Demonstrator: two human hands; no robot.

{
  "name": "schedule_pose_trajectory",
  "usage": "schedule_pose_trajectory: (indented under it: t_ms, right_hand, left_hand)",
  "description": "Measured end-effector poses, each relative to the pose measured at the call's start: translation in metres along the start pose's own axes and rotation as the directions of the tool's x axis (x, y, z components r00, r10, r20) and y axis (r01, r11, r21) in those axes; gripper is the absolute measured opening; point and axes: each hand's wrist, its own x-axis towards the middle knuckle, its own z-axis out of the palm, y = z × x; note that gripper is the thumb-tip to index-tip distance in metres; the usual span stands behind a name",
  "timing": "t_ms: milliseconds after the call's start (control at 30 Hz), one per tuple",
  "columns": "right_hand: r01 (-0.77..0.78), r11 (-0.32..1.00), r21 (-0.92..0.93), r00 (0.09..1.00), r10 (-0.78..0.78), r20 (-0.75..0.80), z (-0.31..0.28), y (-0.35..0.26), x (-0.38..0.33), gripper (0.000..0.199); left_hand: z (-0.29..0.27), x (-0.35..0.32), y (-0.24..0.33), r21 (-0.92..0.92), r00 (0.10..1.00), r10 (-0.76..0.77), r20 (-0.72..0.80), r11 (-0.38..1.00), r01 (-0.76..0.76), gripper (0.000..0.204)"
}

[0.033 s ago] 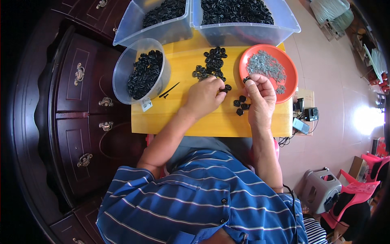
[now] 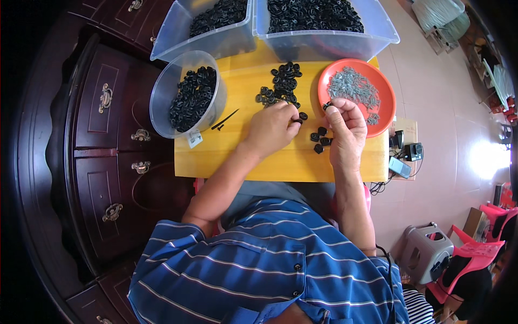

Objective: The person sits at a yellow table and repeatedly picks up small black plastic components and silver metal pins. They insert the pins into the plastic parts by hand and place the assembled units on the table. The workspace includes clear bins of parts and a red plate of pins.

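My left hand [image 2: 274, 127] rests low over the yellow tabletop, fingers curled inward. At its thumb and forefinger sits a small black plastic piece [image 2: 298, 121], with another one [image 2: 303, 115] just beyond. My right hand [image 2: 348, 128] pinches a small black plastic piece [image 2: 327, 106] between thumb and forefinger, over the near-left rim of the red plate [image 2: 386, 86]. Small silvery metal pins [image 2: 353, 89] lie heaped in that plate. Past my left hand spreads a loose pile of black oval pieces [image 2: 284, 81]. Several thicker black pieces [image 2: 322, 140] lie between my hands.
A round clear tub [image 2: 156, 116] of black pieces stands at the left, beside a thin dark pointed tool [image 2: 225, 119]. Two clear bins [image 2: 229, 47] [image 2: 324, 46] line the far edge. Small electronic devices [image 2: 399, 167] sit off the table's right side; dark drawers [image 2: 97, 97] flank the left.
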Motion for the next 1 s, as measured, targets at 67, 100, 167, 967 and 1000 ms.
schedule_pose_trajectory:
  t_ms: [67,100,167,967,1000]
  right_hand:
    - [-0.013,1.0,0.0,1.0,0.013,-0.009,0.001,0.0,0.0,0.014]
    - [-0.012,1.0,0.007,1.0,0.012,-0.005,0.001,0.0,0.0,0.013]
    - [-0.011,1.0,0.02,1.0,0.011,0.002,0.001,0.001,0.0,0.013]
    - [-0.174,0.984,-0.042,0.971,0.179,0.158,0.005,0.004,-0.005,0.013]
    - [-0.173,0.984,-0.044,0.973,0.177,0.149,0.005,0.004,-0.005,0.013]
  left_hand:
    - [0.002,-0.002,-0.001,0.003,1.0,0.026,0.0,1.0,-0.026,0.015]
    - [0.002,-0.002,-0.001,0.004,0.999,0.04,0.001,0.999,-0.04,0.014]
    - [0.0,-0.005,0.001,-0.146,1.0,0.018,-0.01,0.989,-0.02,0.014]
    - [-0.027,-0.003,0.014,-0.626,0.983,0.014,-0.183,0.769,-0.128,0.028]
    - [-0.027,-0.002,0.014,-0.625,0.983,0.016,-0.185,0.77,-0.131,0.027]
